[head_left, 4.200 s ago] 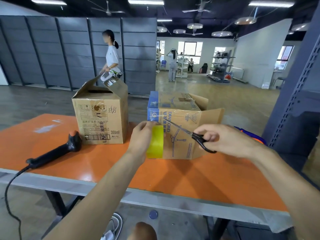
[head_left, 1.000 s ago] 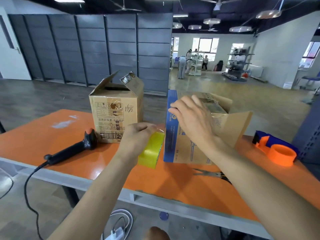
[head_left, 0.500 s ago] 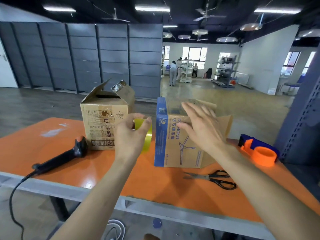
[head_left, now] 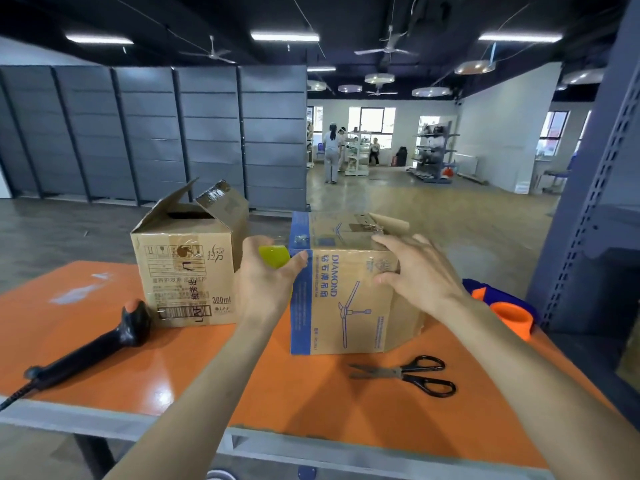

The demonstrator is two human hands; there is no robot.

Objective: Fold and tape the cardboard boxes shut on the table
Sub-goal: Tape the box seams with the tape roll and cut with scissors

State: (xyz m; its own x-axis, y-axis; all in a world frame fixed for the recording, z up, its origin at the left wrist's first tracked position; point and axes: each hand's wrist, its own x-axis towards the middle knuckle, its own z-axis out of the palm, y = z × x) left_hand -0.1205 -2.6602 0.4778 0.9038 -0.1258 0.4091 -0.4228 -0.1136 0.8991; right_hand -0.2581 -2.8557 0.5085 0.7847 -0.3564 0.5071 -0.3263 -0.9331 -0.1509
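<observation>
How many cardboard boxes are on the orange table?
2. The open box stands left, flaps up. The blue-edged box stands in the middle, the right hand resting on its top, the left hand holding a tape roll beside it. None looks hidden.

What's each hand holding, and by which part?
Left hand grips the yellow tape roll around its rim. Right hand holds nothing; open fingers rest on the top edge of the Diamond box.

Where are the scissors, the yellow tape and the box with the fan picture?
scissors (head_left: 402,373), head view, on the pivot.
yellow tape (head_left: 274,256), head view, on its yellow outer band.
box with the fan picture (head_left: 346,303), head view, on its front face.
</observation>
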